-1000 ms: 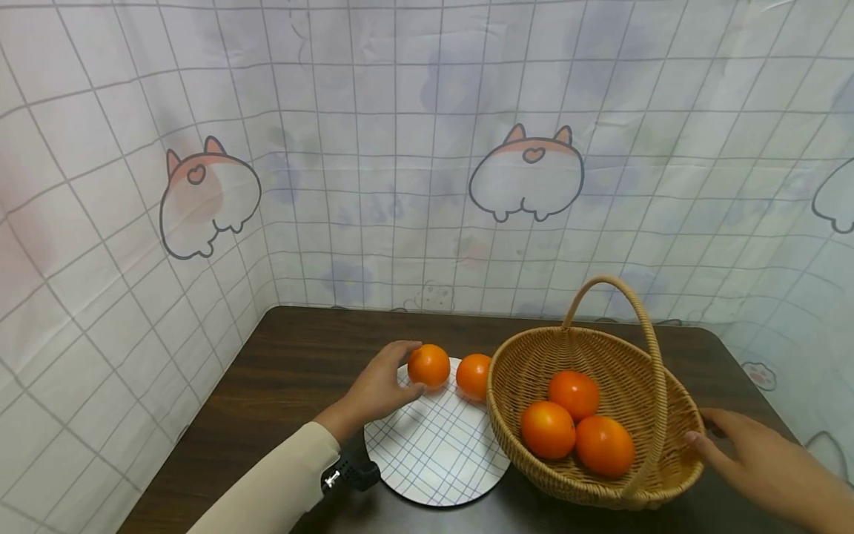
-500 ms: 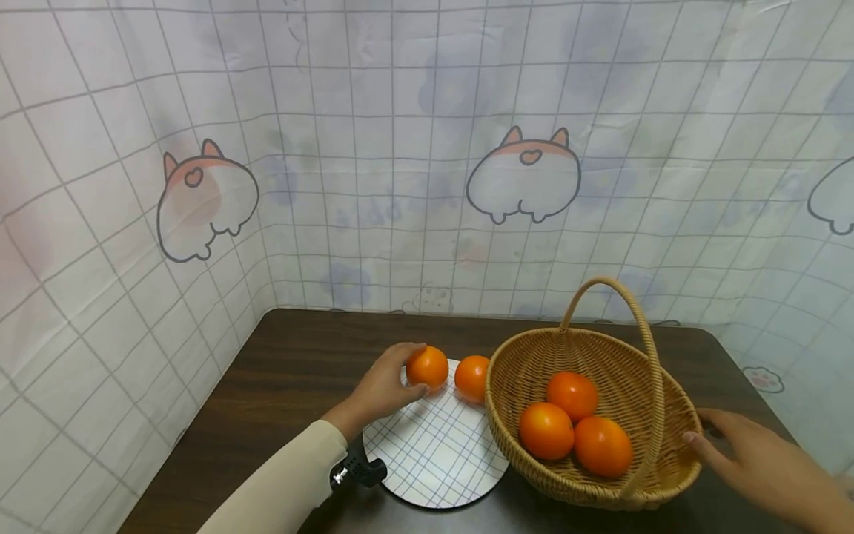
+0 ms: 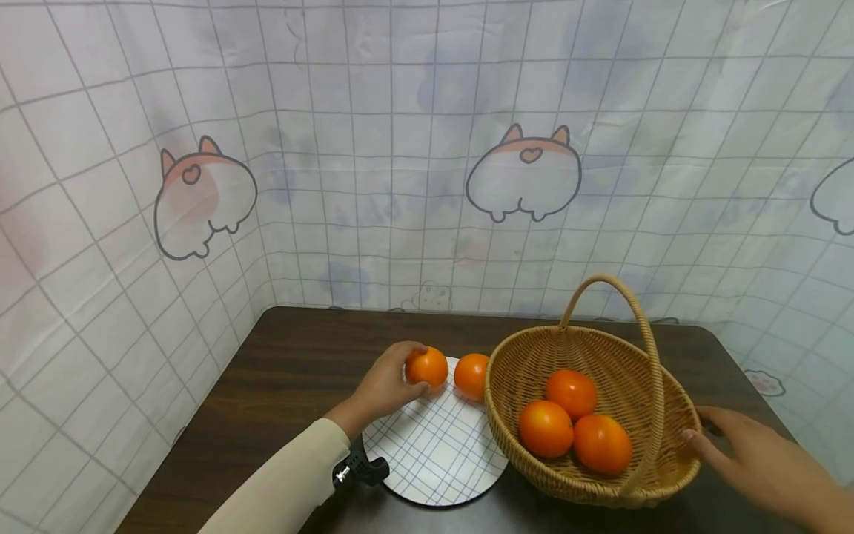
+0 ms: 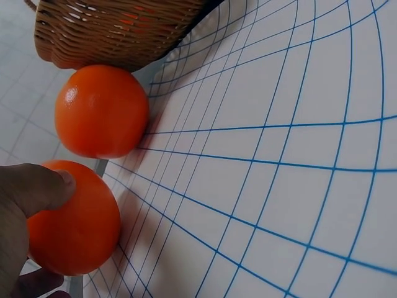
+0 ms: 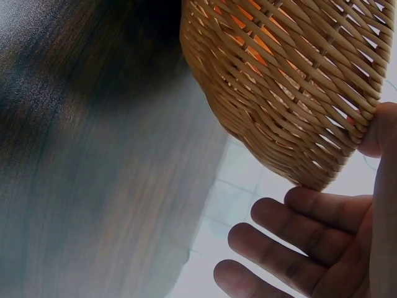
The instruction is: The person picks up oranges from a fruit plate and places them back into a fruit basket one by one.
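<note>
In the head view my left hand (image 3: 382, 382) holds an orange (image 3: 428, 368) at the far left of a round white plate (image 3: 437, 456) with a blue grid. Thumb and fingers lie on either side of this orange (image 4: 80, 226) in the left wrist view. A second orange (image 3: 471, 377) sits just right of it, partly hidden by the wicker basket (image 3: 620, 363). Several more oranges lie in the basket. My right hand (image 3: 760, 456) pinches the basket's right rim, thumb on the inner side; in the right wrist view its other fingers (image 5: 282, 254) spread out below the wicker.
The dark wooden table (image 3: 307, 341) ends at a grid-patterned curtain (image 3: 373, 163) behind and at the sides. An arched handle (image 3: 650, 356) rises over the basket. A black camera mount (image 3: 363, 467) sits at my left wrist, close to the plate.
My left hand has shifted slightly right and closer around the orange. The right hand and the basket look the same.
</note>
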### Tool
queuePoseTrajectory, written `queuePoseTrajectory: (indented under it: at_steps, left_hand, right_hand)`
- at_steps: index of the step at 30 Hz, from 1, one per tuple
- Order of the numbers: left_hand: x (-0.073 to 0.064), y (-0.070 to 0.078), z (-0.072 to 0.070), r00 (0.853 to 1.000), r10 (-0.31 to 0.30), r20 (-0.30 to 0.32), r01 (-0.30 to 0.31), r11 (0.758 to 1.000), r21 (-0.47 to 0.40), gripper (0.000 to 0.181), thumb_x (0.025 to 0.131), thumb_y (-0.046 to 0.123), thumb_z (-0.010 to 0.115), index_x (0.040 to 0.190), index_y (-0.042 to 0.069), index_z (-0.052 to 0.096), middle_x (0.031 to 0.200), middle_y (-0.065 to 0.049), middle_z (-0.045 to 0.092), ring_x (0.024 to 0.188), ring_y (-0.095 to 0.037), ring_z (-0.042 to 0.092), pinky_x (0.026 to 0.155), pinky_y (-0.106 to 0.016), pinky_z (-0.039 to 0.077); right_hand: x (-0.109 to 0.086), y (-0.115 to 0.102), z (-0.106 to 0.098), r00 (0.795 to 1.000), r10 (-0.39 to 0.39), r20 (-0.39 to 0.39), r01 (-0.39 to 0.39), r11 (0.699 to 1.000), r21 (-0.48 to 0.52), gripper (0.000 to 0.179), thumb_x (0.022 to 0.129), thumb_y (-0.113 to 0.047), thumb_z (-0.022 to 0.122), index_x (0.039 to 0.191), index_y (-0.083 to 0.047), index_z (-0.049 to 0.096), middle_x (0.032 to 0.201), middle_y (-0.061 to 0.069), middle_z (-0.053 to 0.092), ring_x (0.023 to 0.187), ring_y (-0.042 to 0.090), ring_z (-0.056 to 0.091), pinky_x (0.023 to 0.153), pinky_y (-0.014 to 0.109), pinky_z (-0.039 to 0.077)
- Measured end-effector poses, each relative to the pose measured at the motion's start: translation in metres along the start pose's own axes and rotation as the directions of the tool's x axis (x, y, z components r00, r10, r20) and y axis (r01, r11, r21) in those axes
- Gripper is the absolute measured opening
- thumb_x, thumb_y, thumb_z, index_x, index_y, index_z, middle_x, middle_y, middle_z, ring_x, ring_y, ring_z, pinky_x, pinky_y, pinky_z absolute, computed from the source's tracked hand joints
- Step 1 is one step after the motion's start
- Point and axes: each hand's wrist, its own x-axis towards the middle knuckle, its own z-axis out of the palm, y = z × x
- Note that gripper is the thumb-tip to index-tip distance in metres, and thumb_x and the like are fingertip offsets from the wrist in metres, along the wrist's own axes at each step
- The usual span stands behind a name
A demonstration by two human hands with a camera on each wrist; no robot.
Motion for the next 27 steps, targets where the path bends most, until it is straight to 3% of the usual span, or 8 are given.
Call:
queuePoseTrajectory:
  at_steps: [7,18,22,27]
  left_hand:
    - [0.001,0.003,0.000,1.000,-0.005,0.007,0.005,1.000,0.004,0.062,0.085,0.020,0.086,0.138,0.012,0.055,0.144,-0.013,0.052,0.125,-0.033,0.055,0.103,-0.051,0.049]
    - [-0.004,-0.005,0.001,0.999,0.039,-0.020,-0.039,0.999,0.028,0.062,0.083,0.024,0.085,0.138,0.016,0.060,0.141,-0.007,0.055,0.123,-0.029,0.055,0.101,-0.047,0.051]
    - [-0.007,0.000,-0.005,0.998,0.043,-0.047,-0.044,0.999,-0.012,0.063,0.081,0.024,0.087,0.138,0.016,0.060,0.140,-0.006,0.055,0.121,-0.027,0.056,0.101,-0.046,0.050]
    - [-0.010,0.014,-0.013,0.994,0.090,-0.060,-0.094,0.994,-0.063,0.064,0.083,0.024,0.086,0.140,0.016,0.058,0.139,-0.006,0.055,0.119,-0.024,0.057,0.096,-0.045,0.054]
  right_hand:
    - [0.003,-0.003,-0.004,0.999,0.024,0.025,-0.024,1.000,0.002,0.062,0.106,-0.046,0.052,0.130,0.011,0.060,0.122,0.035,0.062,0.101,0.049,0.065,0.076,0.067,0.052]
    - [0.002,0.001,0.000,0.999,0.026,0.026,-0.027,0.999,0.020,0.064,0.105,-0.049,0.053,0.129,0.010,0.060,0.122,0.034,0.063,0.102,0.050,0.064,0.076,0.068,0.051]
    - [0.004,0.000,0.000,0.999,0.029,0.030,-0.030,0.999,0.022,0.065,0.106,-0.048,0.052,0.130,0.012,0.059,0.122,0.034,0.063,0.100,0.049,0.065,0.076,0.067,0.052]
    - [0.004,-0.002,-0.002,0.999,0.026,0.024,-0.027,0.999,0.022,0.062,0.106,-0.044,0.053,0.129,0.013,0.058,0.122,0.036,0.062,0.099,0.049,0.065,0.075,0.066,0.053]
